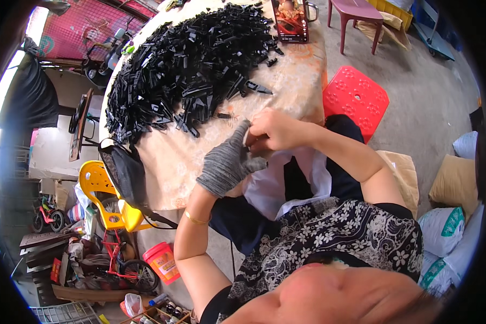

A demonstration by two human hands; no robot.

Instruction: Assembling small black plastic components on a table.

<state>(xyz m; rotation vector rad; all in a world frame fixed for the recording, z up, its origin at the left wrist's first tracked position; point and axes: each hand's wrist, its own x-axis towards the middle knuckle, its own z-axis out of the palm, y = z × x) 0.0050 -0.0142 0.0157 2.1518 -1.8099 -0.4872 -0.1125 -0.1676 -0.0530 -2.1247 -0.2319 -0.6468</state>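
Observation:
My left hand [225, 163], in a grey knit glove, meets my bare right hand [276, 130] at the near edge of the round table. The fingers of both are closed together, and whatever they pinch is too small or hidden to make out. Beyond them, a large heap of small black plastic pieces [183, 70] covers much of the patterned beige tablecloth [170, 175]. One loose black piece [224, 115] lies apart from the heap, just past my left fingertips. Below my hands, a white plastic bag [265, 186] hangs open over my lap.
A phone [291, 22] stands at the table's far right, by a mug handle. Right of the table are a red plastic stool [356, 97], a maroon stool [358, 9] and stuffed sacks [441, 227]. To the left stand a yellow chair [103, 186] and a red bucket [161, 262].

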